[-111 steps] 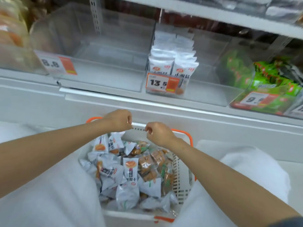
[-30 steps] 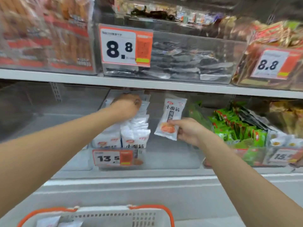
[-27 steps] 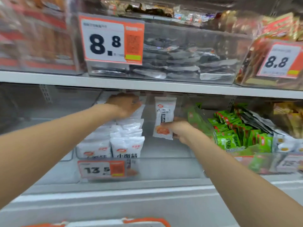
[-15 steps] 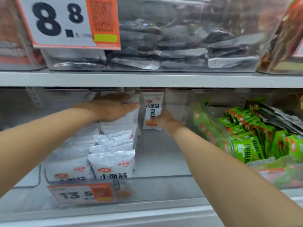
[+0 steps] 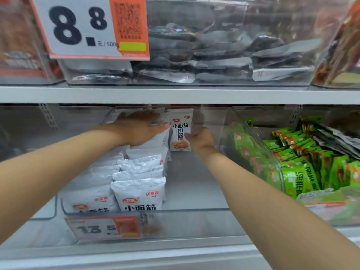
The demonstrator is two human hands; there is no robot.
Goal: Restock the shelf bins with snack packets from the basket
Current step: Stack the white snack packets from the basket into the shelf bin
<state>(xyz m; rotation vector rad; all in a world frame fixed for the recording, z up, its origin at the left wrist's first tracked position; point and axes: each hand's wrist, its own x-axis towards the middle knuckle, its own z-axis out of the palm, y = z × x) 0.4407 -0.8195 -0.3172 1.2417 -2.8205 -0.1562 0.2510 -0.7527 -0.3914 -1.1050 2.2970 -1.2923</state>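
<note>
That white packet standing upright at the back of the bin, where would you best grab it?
Pinch its right edge, coming from the right: the upright packet stands beside stacked packets on its left, with bare bin floor on its right.

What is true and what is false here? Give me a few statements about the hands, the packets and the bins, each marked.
1. The right hand holds a white packet upright at the back of the clear bin. True.
2. The left hand is curled into a fist. False: it lies flat, fingers straight, on the stacked packets.
3. Green packets fill the next bin to the right. True.
4. The big price tag on the upper shelf reads 13.5. False: it reads 8.8.
</note>
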